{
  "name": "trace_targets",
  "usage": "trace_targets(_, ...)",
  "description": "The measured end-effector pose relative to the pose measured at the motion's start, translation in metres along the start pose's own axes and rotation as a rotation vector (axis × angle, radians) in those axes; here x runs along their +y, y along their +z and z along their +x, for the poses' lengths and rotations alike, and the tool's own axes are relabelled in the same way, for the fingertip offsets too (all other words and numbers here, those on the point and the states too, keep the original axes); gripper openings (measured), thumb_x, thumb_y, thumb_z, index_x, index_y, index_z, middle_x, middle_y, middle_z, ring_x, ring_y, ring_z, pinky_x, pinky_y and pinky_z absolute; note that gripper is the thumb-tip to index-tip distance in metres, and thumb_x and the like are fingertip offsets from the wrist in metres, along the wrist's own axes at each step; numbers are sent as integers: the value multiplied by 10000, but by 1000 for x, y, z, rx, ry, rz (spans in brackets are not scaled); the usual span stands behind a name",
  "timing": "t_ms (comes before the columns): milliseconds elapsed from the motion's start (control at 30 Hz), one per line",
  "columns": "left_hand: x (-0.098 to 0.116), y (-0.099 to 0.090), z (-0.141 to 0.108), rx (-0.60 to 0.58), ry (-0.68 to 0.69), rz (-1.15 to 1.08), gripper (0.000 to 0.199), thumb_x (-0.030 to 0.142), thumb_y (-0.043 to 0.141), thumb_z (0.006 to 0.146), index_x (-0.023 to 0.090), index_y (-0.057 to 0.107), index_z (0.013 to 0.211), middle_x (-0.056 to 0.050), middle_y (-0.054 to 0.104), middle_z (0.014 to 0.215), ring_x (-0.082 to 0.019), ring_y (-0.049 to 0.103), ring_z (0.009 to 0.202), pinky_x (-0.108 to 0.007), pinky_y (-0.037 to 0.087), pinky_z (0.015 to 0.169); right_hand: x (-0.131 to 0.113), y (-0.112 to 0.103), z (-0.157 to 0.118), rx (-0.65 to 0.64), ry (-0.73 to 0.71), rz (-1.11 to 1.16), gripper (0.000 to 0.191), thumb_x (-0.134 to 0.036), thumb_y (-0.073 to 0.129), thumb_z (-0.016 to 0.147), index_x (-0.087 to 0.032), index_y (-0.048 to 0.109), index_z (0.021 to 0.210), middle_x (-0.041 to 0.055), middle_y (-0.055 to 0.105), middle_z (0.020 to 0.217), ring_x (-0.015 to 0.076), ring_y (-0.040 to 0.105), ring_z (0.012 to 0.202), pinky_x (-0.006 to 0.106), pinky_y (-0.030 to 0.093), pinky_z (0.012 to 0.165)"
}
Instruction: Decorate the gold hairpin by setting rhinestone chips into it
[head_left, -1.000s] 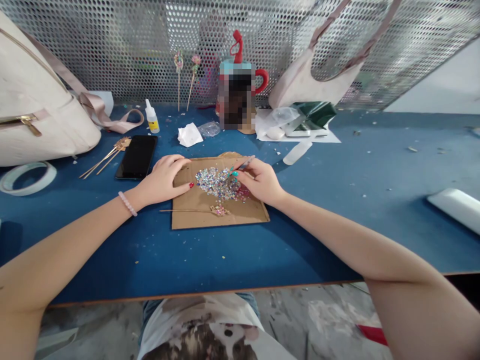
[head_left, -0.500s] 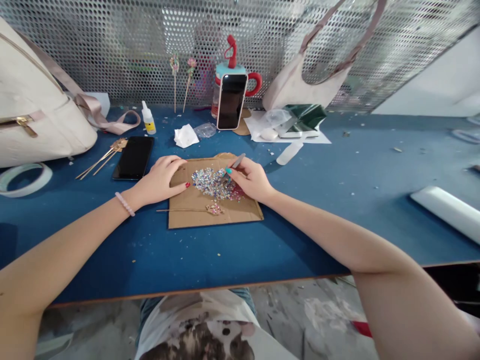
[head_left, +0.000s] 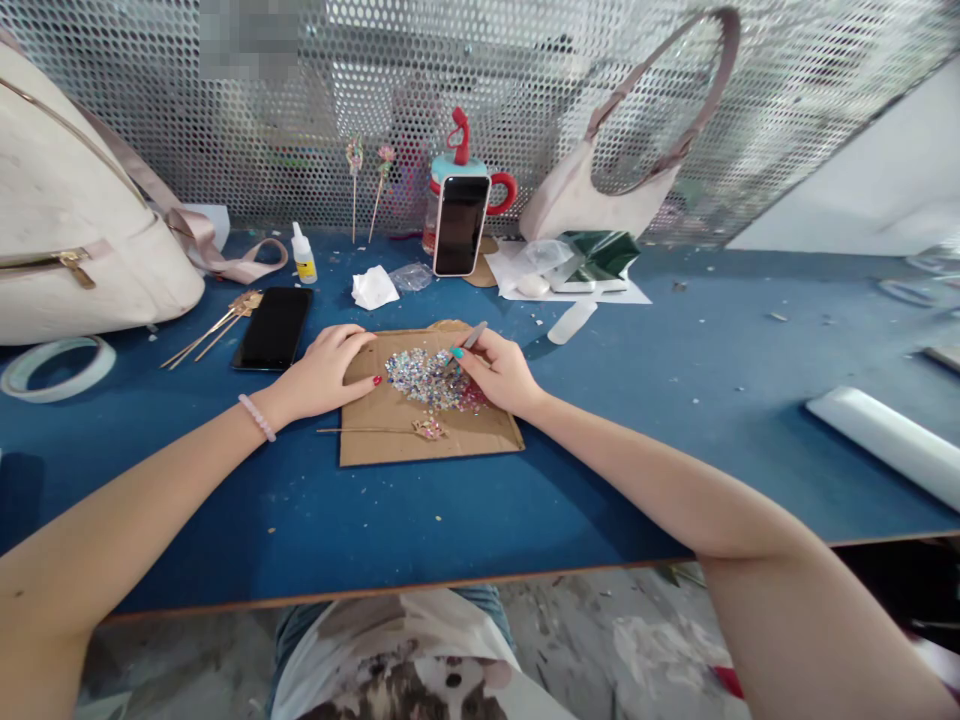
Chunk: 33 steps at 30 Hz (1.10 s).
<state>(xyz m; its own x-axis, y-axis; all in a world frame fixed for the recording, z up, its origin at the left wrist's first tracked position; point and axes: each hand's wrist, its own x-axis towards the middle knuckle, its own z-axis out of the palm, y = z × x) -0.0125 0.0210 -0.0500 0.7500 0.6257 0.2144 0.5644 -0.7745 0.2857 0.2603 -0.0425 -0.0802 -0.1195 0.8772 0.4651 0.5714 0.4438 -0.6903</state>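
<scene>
My right hand [head_left: 501,372] is closed around a pair of grey tweezers [head_left: 475,335], their lower end hidden by my fingers at the pile of small shiny rhinestones [head_left: 424,378]. The stones lie on a piece of brown cardboard [head_left: 375,448], with pinkish ones at the pile's right side. My left hand [head_left: 330,372] rests at the cardboard's left edge, thumb and fingers apart, holding nothing. Below the pile lies a hairpin [head_left: 429,429] with a jewelled head; its thin stem points left past the cardboard's edge.
Left of the cardboard are a black phone [head_left: 273,328], gold hairpins [head_left: 217,325], a tape roll [head_left: 58,368] and a glue bottle [head_left: 304,255]. Behind it, a white-edged phone [head_left: 461,226] leans on a red-handled cup [head_left: 459,165]. White bags [head_left: 82,230] stand against the perforated metal wall.
The head view has tilted slightly, so the table sits lower in the picture. Both hands stay in nearly the same places on the cardboard.
</scene>
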Motion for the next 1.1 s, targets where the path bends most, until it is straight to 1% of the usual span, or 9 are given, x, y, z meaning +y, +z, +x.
trace_targets(200, 0, 0, 0, -1, -11, 1, 574, 504, 499, 860, 141, 444, 1302, -154, 427, 1348, -312, 356, 1295, -490, 322, 1098, 3, 0, 0, -28, 30, 2, 288, -354, 539, 922, -151, 563, 1124, 66, 606, 1095, 166, 616, 925, 362, 546, 800)
trace_targets(433, 0, -1, 1, -8, -16, 10, 576, 525, 487, 858, 162, 445, 1304, -147, 427, 1355, -325, 359, 1289, -517, 335, 1084, 2, 1, 1, -26, 55, 6, 281, -354, 537, 923, -150, 566, 1115, 64, 609, 1082, 160, 618, 909, 352, 548, 788)
trace_targets(567, 0, -1, 1, -13, -13, 14, 586, 523, 484, 861, 146, 443, 1308, -154, 421, 1358, -321, 356, 1295, -505, 331, 1094, -1, 1, 1, -9, 49, 13, 267, -359, 535, 924, -142, 576, 1075, 50, 620, 1014, 141, 619, 846, 327, 548, 747)
trace_targets(733, 0, -2, 0, -9, -3, 16, 591, 521, 482, 862, 139, 441, 1312, -161, 416, 1361, -329, 351, 1295, -511, 326, 1095, -4, 1, 1, 39, 37, 14, 259, -380, 534, 919, -134, 586, 983, 17, 613, 869, 113, 593, 732, 287, 524, 678)
trace_targets(867, 0, -2, 1, -4, 6, 15, 581, 519, 479, 869, 144, 438, 1312, -161, 420, 1350, -329, 355, 1288, -520, 330, 1088, -6, 1, 1, 69, 30, 11, 255, -403, 519, 908, -160, 594, 926, 5, 609, 786, 112, 567, 676, 278, 489, 650)
trace_targets(1000, -1, -1, 1, 4, 23, 9, 545, 494, 489, 875, 179, 429, 1315, -140, 421, 1342, -308, 349, 1298, -506, 323, 1098, -5, 0, 0, 74, 31, -1, 251, -396, 516, 914, -159, 592, 952, 13, 618, 809, 122, 584, 722, 301, 503, 705)
trace_targets(1100, -2, -1, 1, 8, 30, 4, 537, 479, 496, 876, 171, 430, 1312, -140, 422, 1337, -301, 352, 1296, -494, 317, 1105, -3, 0, -1, 55, 43, -17, 265, -381, 535, 918, -137, 586, 1005, 25, 623, 899, 129, 607, 780, 321, 529, 734)
